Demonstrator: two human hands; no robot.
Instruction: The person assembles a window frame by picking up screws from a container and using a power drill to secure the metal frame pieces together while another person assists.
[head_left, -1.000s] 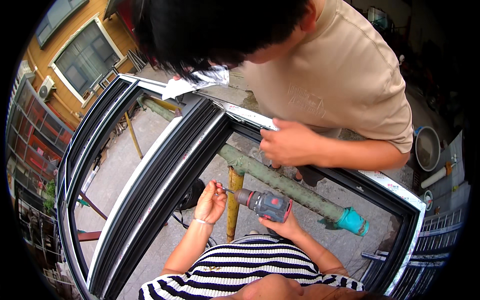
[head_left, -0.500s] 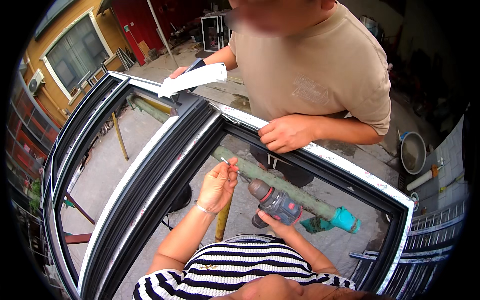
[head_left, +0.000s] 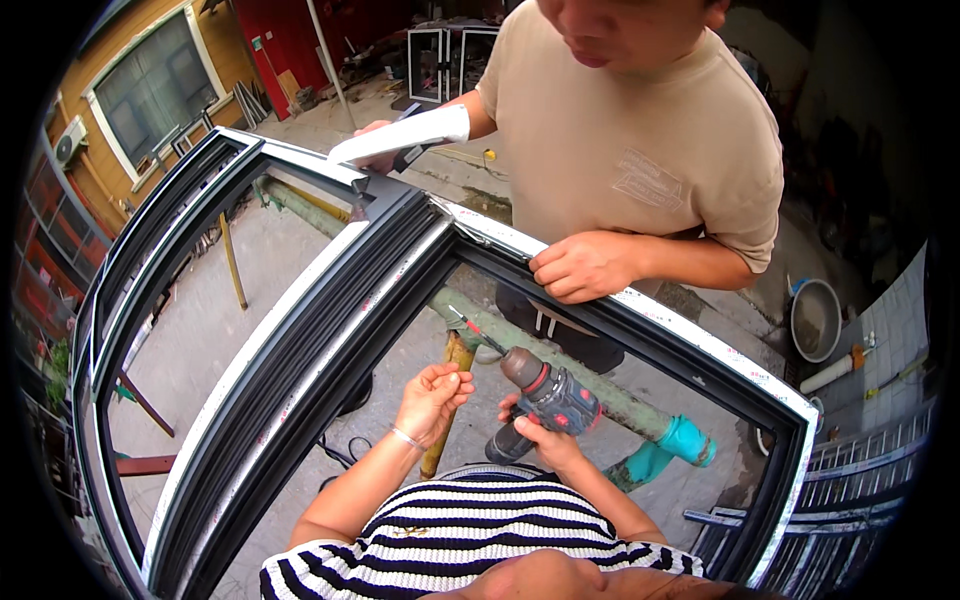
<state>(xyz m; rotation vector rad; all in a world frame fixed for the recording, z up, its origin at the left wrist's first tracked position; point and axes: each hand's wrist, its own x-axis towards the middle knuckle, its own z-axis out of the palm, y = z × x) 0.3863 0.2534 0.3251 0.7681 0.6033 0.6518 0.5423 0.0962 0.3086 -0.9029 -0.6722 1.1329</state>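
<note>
2 hands work below a large black aluminium window frame (head_left: pixel 330 300) that lies flat on stands, its white-taped outer rail running past a co-worker in a beige shirt. The right hand (head_left: pixel 540 440) is wrapped around the grip of a cordless drill (head_left: pixel 550 395), fingers closed on it, with the red-tipped bit (head_left: pixel 470 328) aimed up-left toward the frame's middle bar. The left hand (head_left: pixel 432 395) sits just beside the bit, fingertips pressed together as if pinching something small; what it pinches is too small to tell. The co-worker's hand (head_left: pixel 585 265) rests on the far rail, and their other hand holds a white-wrapped piece (head_left: pixel 400 140) at the frame's corner. A green pipe (head_left: pixel 620 410) runs under the frame. The drill looks compact but dense and rigid, best held at its moulded handle, away from the spinning chuck. The frame seems stiff yet long and awkward, probably safest steadied on its rails.
</note>
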